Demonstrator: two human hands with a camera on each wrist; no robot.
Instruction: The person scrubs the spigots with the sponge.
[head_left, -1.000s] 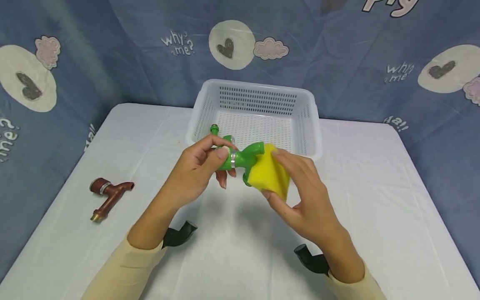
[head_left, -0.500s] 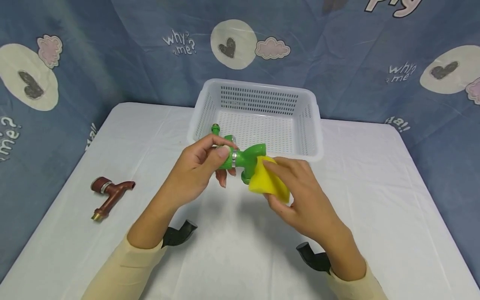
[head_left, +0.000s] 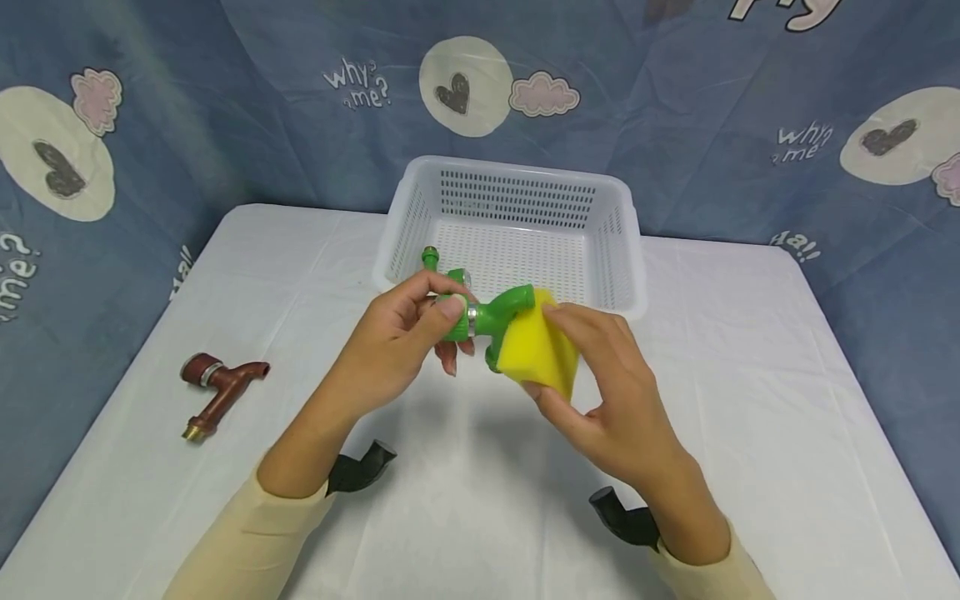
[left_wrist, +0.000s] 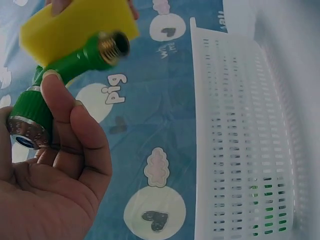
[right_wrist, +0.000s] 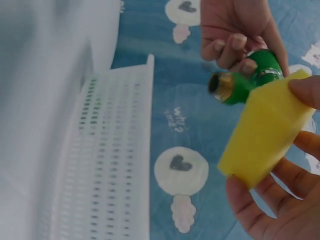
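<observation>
A green faucet (head_left: 502,310) with a silver ring is gripped at its ribbed knob end by my left hand (head_left: 397,342), thumb on top. My right hand (head_left: 607,383) pinches a yellow sponge (head_left: 538,350) between thumb and fingers and holds it against the faucet's body. In the left wrist view, a threaded brass opening shows inside one end of the faucet (left_wrist: 92,55). The right wrist view has the sponge (right_wrist: 267,130) covering part of the faucet. Another green faucet (head_left: 430,258) lies in the basket, partly hidden behind my left hand.
A white perforated basket (head_left: 633,250) stands at the back of the white-covered table (head_left: 750,400). To the left lies a brown faucet (head_left: 225,392) with a brass end. Behind the table hangs a blue printed cloth (head_left: 300,150).
The sponge dipped lower and bent in my right fingers half a second ago; now it is raised again along the faucet. My left hand has stayed nearly still with the faucet.
</observation>
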